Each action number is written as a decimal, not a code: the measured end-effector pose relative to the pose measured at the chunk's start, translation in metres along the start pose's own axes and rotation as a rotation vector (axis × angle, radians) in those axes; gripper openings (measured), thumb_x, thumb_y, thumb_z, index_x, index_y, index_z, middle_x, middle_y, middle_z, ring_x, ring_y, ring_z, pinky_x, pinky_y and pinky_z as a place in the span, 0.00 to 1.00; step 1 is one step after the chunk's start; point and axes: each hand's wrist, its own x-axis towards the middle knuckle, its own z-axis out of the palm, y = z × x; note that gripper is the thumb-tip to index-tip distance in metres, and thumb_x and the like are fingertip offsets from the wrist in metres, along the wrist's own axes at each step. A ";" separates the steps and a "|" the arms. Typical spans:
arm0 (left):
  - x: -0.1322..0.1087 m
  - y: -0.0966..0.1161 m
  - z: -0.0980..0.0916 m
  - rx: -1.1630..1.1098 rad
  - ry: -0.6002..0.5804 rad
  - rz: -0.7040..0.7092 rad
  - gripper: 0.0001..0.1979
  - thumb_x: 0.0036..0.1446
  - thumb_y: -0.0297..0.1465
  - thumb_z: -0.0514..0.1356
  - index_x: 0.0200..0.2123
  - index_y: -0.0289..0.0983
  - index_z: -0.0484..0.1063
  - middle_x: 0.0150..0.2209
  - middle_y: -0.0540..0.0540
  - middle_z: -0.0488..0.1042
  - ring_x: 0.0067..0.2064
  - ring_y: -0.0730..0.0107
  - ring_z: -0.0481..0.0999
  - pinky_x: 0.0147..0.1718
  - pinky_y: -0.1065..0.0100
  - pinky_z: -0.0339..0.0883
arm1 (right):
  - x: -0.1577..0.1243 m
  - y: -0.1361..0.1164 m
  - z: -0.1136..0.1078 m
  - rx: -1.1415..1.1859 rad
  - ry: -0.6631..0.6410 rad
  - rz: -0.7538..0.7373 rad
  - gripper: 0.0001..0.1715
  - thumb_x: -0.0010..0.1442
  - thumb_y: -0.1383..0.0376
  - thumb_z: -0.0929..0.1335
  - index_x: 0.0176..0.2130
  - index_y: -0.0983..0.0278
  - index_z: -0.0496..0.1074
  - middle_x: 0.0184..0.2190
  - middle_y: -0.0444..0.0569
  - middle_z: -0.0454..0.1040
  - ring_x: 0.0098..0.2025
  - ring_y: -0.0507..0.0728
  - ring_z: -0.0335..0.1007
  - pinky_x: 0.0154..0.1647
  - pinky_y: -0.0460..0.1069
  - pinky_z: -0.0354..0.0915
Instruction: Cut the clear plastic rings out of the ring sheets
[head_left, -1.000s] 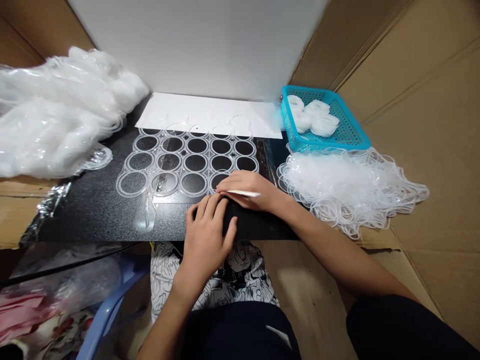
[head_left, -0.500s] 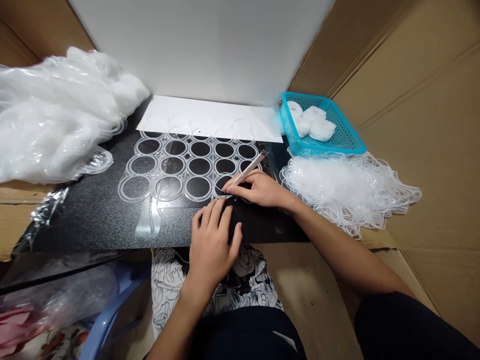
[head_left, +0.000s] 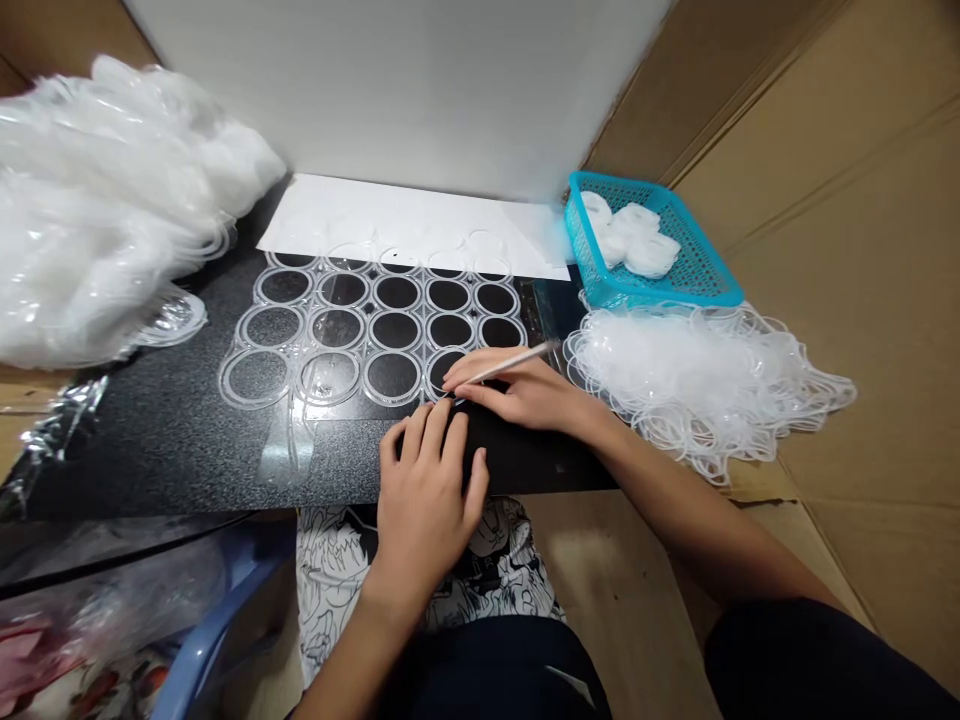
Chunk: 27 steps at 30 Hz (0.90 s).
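A clear plastic sheet of joined rings lies on a black speckled board. My right hand pinches a thin white stick whose tip rests at the near right ring of the sheet. My left hand lies flat just below that spot, fingers stretched out and pressing on the sheet's near edge and the board.
A turquoise basket holding white ring bundles stands at the back right. A heap of loose clear rings lies in front of it. A big pile of clear plastic fills the left. White paper lies behind the sheet, with cardboard walls around.
The stick in my right hand has swung from pointing up and away to lying lower, nearly level. My left hand has stayed pressed on the board.
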 end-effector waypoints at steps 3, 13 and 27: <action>0.002 0.001 0.000 0.011 -0.020 -0.013 0.19 0.71 0.35 0.56 0.60 0.33 0.72 0.62 0.35 0.74 0.63 0.47 0.71 0.60 0.48 0.61 | -0.002 0.003 0.006 -0.304 -0.010 -0.174 0.15 0.75 0.64 0.64 0.54 0.62 0.79 0.56 0.53 0.81 0.52 0.60 0.77 0.51 0.57 0.68; 0.001 0.000 0.000 0.014 -0.015 -0.008 0.17 0.72 0.35 0.56 0.58 0.35 0.73 0.61 0.35 0.75 0.63 0.47 0.71 0.60 0.48 0.60 | 0.053 -0.003 -0.033 -0.727 0.244 0.024 0.19 0.76 0.65 0.60 0.54 0.62 0.78 0.51 0.51 0.83 0.47 0.61 0.74 0.48 0.57 0.61; -0.013 -0.030 -0.025 -0.130 0.095 -0.051 0.16 0.71 0.30 0.58 0.59 0.35 0.70 0.62 0.34 0.71 0.66 0.50 0.69 0.65 0.49 0.57 | 0.066 -0.026 0.005 0.131 -0.039 0.177 0.13 0.71 0.59 0.68 0.46 0.59 0.83 0.48 0.46 0.84 0.50 0.56 0.80 0.56 0.52 0.71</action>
